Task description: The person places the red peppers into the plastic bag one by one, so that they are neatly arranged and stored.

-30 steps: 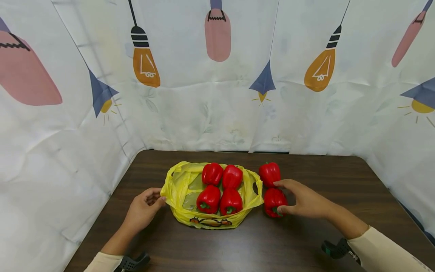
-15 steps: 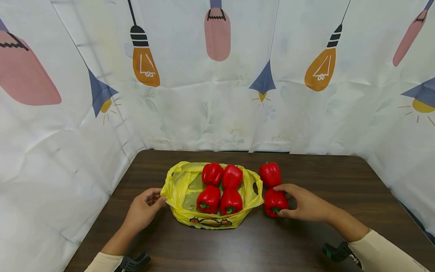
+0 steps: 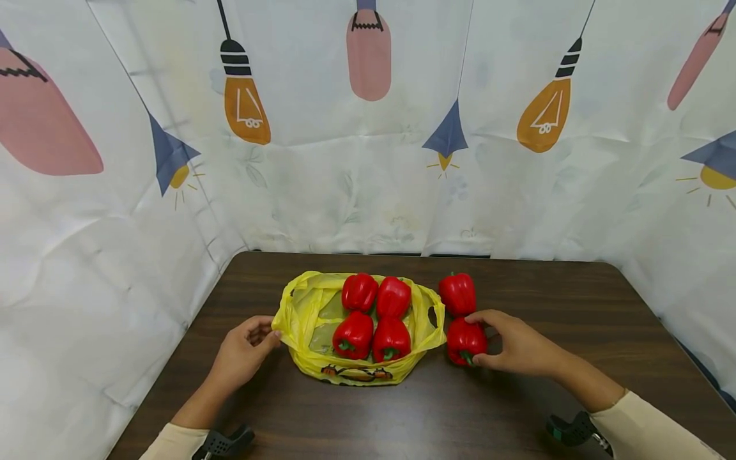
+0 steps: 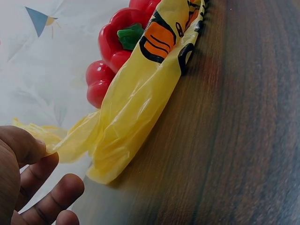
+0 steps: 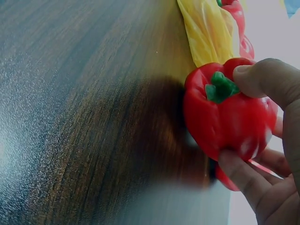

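Observation:
A yellow plastic bag [image 3: 313, 319] [image 4: 136, 103] lies open on the dark wooden table [image 3: 517, 409] with several red bell peppers [image 3: 374, 316] inside. My left hand [image 3: 244, 348] [image 4: 28, 183] pinches the bag's left edge. Two more red peppers sit to the right of the bag. My right hand [image 3: 512, 345] [image 5: 267, 154] grips the nearer pepper [image 3: 464, 340] [image 5: 225, 112], thumb by its green stem. The farther pepper [image 3: 457, 292] stands free behind it.
White curtains printed with bulbs [image 3: 368, 128] enclose the table on the back and both sides. The table's front and right parts show bare wood [image 3: 575, 300]. Black wrist straps [image 3: 566, 427] show at the bottom edge.
My right hand drew in from an open reach and wrapped round the nearer loose pepper. The left hand stayed on the bag's edge.

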A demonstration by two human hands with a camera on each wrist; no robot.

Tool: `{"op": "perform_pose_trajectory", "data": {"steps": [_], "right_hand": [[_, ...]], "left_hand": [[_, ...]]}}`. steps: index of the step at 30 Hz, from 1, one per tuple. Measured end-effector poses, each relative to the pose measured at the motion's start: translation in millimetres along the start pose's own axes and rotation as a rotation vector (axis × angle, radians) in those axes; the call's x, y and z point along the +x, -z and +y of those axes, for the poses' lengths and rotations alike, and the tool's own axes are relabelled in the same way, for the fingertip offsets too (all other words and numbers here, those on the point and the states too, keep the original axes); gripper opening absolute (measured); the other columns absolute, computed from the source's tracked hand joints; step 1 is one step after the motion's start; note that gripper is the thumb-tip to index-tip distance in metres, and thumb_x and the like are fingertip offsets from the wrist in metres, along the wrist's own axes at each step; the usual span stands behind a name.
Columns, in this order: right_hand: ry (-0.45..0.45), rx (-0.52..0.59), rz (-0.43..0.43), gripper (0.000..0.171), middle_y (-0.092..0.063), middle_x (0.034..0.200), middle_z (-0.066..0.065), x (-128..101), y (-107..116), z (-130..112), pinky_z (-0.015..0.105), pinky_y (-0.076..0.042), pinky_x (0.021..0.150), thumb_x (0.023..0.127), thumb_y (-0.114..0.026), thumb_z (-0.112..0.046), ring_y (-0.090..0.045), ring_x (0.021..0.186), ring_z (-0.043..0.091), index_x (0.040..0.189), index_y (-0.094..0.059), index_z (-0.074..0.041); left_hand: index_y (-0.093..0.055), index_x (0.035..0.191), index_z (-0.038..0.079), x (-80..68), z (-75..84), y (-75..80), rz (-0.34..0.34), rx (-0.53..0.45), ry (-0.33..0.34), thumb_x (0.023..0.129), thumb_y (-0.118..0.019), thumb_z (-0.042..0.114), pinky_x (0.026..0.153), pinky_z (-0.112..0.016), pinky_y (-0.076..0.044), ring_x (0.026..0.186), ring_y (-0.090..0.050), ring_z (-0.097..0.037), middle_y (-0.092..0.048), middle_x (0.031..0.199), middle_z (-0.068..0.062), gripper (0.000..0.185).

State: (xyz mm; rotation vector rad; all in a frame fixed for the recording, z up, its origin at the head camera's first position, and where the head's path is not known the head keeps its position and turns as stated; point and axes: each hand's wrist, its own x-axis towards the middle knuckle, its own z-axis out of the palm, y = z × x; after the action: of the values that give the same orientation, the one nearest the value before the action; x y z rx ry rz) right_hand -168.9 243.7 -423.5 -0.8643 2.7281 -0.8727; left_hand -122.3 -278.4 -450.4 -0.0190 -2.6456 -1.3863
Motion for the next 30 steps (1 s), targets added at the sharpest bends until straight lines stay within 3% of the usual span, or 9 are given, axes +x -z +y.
{"op": "perform_pose_trajectory", "data": {"steps": [13, 23, 30], "right_hand": [[0.022, 0.025, 0.114, 0.07, -0.059, 0.134, 0.004, -2.1, 17.2, -9.2, 0.036, -0.057, 0.087, 0.08, -0.091, -0.035, -0.067, 0.105, 0.02, 0.137, -0.055, -0.017], [0.099, 0.001, 0.183, 0.074, -0.055, 0.141, 0.006, 0.8, 33.1, -20.7, 0.038, -0.058, 0.086, 0.078, -0.093, -0.024, -0.065, 0.111, 0.023, 0.14, -0.053, -0.018], [0.164, 0.049, 0.197, 0.075, -0.054, 0.141, 0.008, 9.2, 30.3, -29.6, 0.035, -0.058, 0.085, 0.077, -0.093, -0.017, -0.062, 0.116, 0.028, 0.14, -0.053, -0.016]], "left_hand": [[-0.068, 0.118, 0.003, 2.3, 0.2, 0.5, 0.0, 0.013, -0.005, 0.098, -0.072, 0.015, 0.072, -0.026, -0.055, 0.084, -0.069, -0.022, -0.071, 0.097, -0.006, 0.024], [-0.068, 0.118, 0.002, 0.8, 1.2, 0.7, -0.006, -0.002, -0.003, 0.099, -0.071, 0.017, 0.071, -0.027, -0.055, 0.084, -0.068, -0.023, -0.071, 0.097, -0.006, 0.024], [-0.068, 0.119, 0.001, -0.6, -0.1, -0.1, -0.009, -0.017, -0.012, 0.099, -0.071, 0.019, 0.072, -0.026, -0.055, 0.084, -0.068, -0.019, -0.071, 0.099, -0.007, 0.026]]}}
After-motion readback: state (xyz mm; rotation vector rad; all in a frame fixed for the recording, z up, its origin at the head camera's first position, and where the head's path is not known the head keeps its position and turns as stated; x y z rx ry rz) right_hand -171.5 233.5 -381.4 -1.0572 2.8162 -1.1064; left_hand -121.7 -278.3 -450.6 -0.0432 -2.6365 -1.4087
